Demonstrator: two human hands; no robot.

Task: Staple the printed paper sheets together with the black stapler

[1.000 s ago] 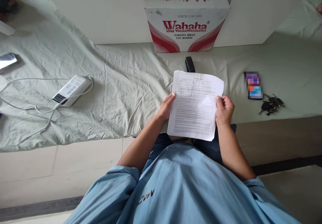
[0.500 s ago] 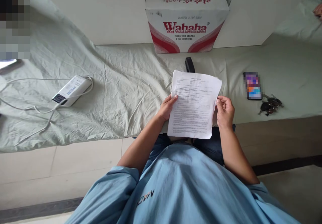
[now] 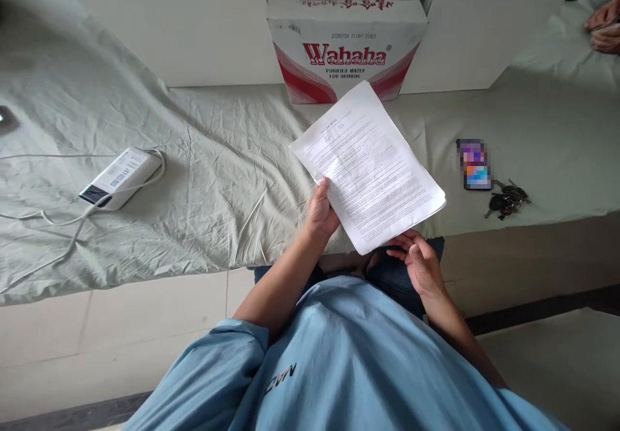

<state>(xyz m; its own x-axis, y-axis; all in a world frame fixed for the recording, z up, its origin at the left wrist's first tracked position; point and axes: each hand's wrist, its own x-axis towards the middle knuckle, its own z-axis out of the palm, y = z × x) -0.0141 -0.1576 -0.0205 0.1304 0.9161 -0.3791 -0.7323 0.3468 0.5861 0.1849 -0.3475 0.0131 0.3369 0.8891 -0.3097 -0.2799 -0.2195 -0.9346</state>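
Note:
A stack of printed paper sheets (image 3: pixel 371 172) is held up in front of me, turned at a slant with its top edge toward the upper left. My left hand (image 3: pixel 323 211) grips its left edge, thumb on top and fingers underneath. Just below the lower right edge is my right hand (image 3: pixel 419 260), palm partly up and fingers apart; its fingertips are close to the paper or just under it, and I cannot tell whether they touch. The black stapler-like object seen behind the sheets earlier is hidden by them.
A Wahaba-style water carton (image 3: pixel 346 50), printed "Wahaha", stands behind the papers against white panels. On the left lies a white power bank (image 3: pixel 121 179) with a cable. A phone (image 3: pixel 475 165) and keys (image 3: pixel 507 199) lie right on the pale green cloth (image 3: pixel 217 192). Another person's hands (image 3: pixel 605 27) show top right.
The paper stack has been turned counterclockwise and raised slightly. My right hand has let go of the right edge and moved down below the stack. My left hand keeps its hold.

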